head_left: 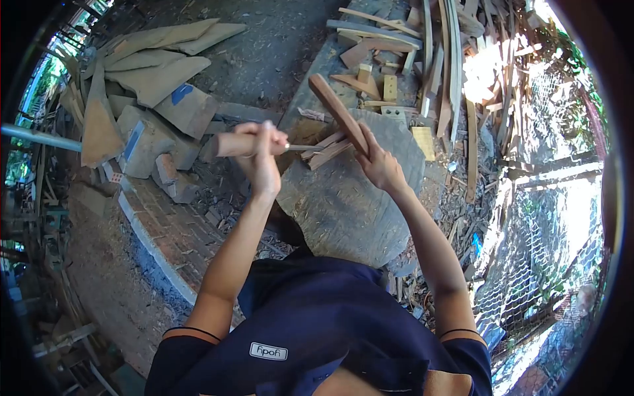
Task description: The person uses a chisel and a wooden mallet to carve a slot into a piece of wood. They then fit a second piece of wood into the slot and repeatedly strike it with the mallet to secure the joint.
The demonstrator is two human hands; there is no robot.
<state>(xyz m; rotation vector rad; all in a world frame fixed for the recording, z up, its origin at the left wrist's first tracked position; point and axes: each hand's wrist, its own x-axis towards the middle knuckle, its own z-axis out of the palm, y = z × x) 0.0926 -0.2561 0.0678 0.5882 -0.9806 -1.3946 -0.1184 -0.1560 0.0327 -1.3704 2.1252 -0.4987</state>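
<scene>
Left hand (262, 157) closed round the wooden handle of a tool (232, 145), its metal shaft aimed at small wood pieces (330, 154) on the stump (356, 208). Right hand (381, 165) grips the lower end of a slanting wooden bar (337, 111). Judged step: lining up tool and bar; calls for steady holds. From where I stand, more room nearside; offcuts (389, 87) crowd the stump's far edge.

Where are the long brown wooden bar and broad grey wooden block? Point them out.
Long brown wooden bar (338, 113): head view, middle of its length.
Broad grey wooden block (355, 197): head view, bare top.
</scene>
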